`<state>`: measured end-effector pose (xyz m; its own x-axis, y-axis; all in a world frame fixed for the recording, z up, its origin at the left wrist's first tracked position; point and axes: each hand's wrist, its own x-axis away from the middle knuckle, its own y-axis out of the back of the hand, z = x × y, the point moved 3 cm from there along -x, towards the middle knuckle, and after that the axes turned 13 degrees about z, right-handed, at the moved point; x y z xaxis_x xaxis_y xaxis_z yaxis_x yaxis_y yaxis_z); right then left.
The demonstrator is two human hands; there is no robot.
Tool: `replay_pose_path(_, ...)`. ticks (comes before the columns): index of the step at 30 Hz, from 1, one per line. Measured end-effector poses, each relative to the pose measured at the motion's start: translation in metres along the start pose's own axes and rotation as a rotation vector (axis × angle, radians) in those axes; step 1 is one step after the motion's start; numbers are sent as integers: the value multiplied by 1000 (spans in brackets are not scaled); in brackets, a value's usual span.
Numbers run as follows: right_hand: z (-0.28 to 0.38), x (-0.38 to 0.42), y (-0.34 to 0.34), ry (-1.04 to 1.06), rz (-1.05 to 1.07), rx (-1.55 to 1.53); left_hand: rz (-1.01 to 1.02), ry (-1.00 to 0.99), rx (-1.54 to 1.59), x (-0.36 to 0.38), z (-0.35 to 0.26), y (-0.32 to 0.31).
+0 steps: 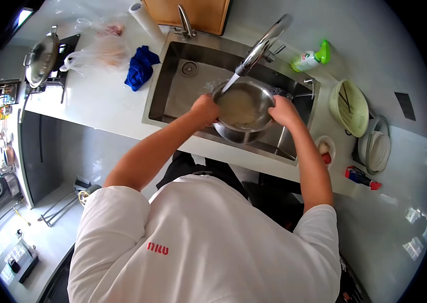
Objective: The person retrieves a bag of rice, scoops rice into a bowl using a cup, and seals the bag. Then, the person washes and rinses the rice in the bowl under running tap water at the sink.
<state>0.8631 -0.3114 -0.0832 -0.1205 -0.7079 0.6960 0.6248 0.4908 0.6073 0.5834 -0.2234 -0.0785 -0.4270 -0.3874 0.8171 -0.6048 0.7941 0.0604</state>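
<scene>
Between my two hands is a round metal pot (241, 135), held over the sink (173, 88) near its front edge. My left hand (206, 109) grips the pot's left rim, and my right hand (282, 110) grips its right rim. Cloudy water with something pale (238, 107) lies inside; its grains are too small to make out. From the chrome faucet (261, 48) a stream of water runs into the pot at its back left.
Left of the sink are a blue cloth (142, 68), plastic bags (103, 53) and a paper roll (145, 21). A lidded pan (43, 59) stands far left. To the right are a spray bottle (310, 59), a green colander (350, 108), stacked dishes (377, 149) and a small bowl (330, 144).
</scene>
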Motion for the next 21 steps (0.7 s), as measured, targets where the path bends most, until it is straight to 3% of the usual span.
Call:
replay_pose_path(5, 38, -2, -19, 136, -131, -174, -156, -4, -103, 10, -5, 44)
replay_pose_path(8, 44, 7, -26, 156, -272, -72, -21, 193, 98, 4, 7, 45)
replay_pose_path(11, 56, 24, -22, 159, -348, 34, 308, 358, 341, -38, 63, 49)
replay_pose_path(17, 29, 25, -31, 165, -309, 77, 297, 287, 395, -35, 60, 16)
replay_pose_path(20, 32, 30, -35, 59, -249, 29, 306, 197, 463, -45, 60, 18)
replay_pose_path(21, 38, 38, -32, 36, -347, 144, 271, 170, 461, -42, 57, 16)
